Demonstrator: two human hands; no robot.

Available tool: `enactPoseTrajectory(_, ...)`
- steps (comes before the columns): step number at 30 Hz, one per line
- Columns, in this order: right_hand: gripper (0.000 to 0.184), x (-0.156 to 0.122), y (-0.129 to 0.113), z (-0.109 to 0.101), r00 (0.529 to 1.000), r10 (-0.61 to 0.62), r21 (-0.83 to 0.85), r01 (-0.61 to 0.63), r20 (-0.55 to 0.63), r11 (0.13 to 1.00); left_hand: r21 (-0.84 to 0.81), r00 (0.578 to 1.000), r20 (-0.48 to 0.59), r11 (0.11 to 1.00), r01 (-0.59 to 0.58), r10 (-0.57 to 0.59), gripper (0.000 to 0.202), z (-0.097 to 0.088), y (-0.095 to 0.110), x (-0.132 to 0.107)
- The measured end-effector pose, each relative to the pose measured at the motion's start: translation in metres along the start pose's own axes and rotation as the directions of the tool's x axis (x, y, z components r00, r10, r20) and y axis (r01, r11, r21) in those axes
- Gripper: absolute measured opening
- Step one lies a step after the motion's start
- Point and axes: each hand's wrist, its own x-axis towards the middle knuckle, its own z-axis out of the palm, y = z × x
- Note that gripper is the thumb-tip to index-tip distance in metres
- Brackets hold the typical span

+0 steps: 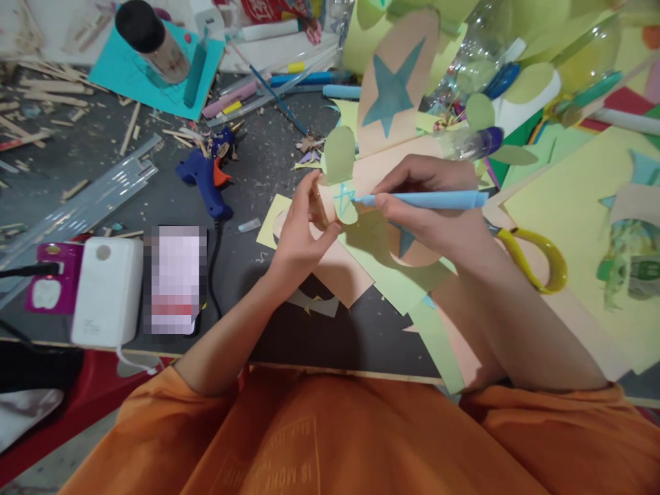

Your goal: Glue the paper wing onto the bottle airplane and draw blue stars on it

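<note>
Pinched in the fingers of my right hand (427,199) is a light blue marker (443,200), its tip on a pale green paper piece (349,210). A light blue star outline (344,198) shows on that paper. My left hand (309,227) grips the edge of a peach paper craft (324,203) from the left, thumb below and fingers above. A rounded green paper shape (339,155) sticks up from the craft. Behind stands a peach paper oval (397,75) with a dark teal star (393,88). Another peach oval with a teal star lies partly under my right hand.
Yellow-handled scissors (546,261) lie right of my right wrist. A blue glue gun (203,180) with its cord, a phone (175,280) and a white power bank (107,292) are on the left. Wood sticks, clear glue sticks (97,199), paper sheets and plastic bottles crowd the table.
</note>
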Motion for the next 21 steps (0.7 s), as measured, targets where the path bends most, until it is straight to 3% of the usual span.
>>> enactPoseTrajectory(14, 0.038, 0.0006, -0.0043, 0.0015, 1.0, 0.01, -0.06, -0.009, 0.019, 0.998, 0.02, 0.997, 0.033, 0.997, 0.069, -0.07, 0.083, -0.0013, 0.0019, -0.0018)
enactPoseTrajectory(21, 0.029, 0.0036, -0.0059, 0.001, 0.999, -0.001, 0.182, 0.008, -0.039, 0.983, -0.004, 0.998, 0.035, 0.998, 0.059, -0.058, 0.083, -0.0016, 0.0003, -0.0009)
